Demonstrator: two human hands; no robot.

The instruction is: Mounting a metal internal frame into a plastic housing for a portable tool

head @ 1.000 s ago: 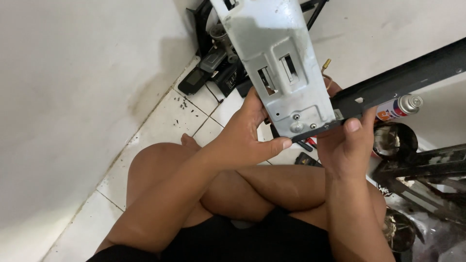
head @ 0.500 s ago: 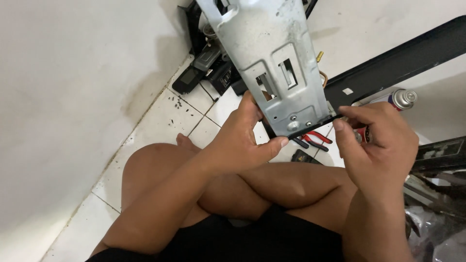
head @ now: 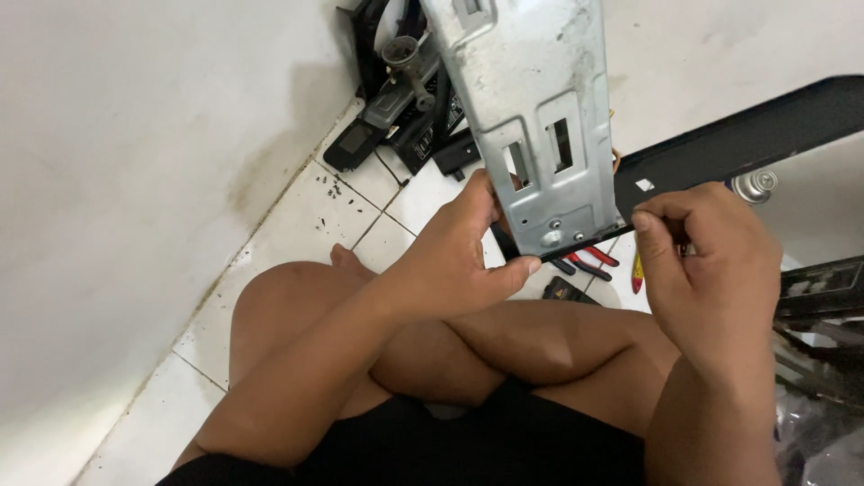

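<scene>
A grey sheet-metal bracket (head: 531,108) with two rectangular slots and small screws near its lower edge stands upright before me. My left hand (head: 454,256) grips its lower left corner, thumb along the bottom edge. A long black bar (head: 747,135) runs from the bracket's lower right corner up to the right. My right hand (head: 711,270) pinches the black bar's near end, right beside the bracket. I sit cross-legged on a white tiled floor (head: 342,220).
Black device parts (head: 396,108) lie piled in the corner by the white wall (head: 126,180). Red-handled pliers (head: 589,263) and a yellow-handled tool (head: 636,270) rest on the tiles under the bracket. A spray can (head: 756,184) lies behind the bar. Dark clutter (head: 823,315) sits at right.
My right hand has risen from under the bracket's corner and now pinches the black bar's end. The bracket has come nearer and stands more upright. My left hand keeps its grip.
</scene>
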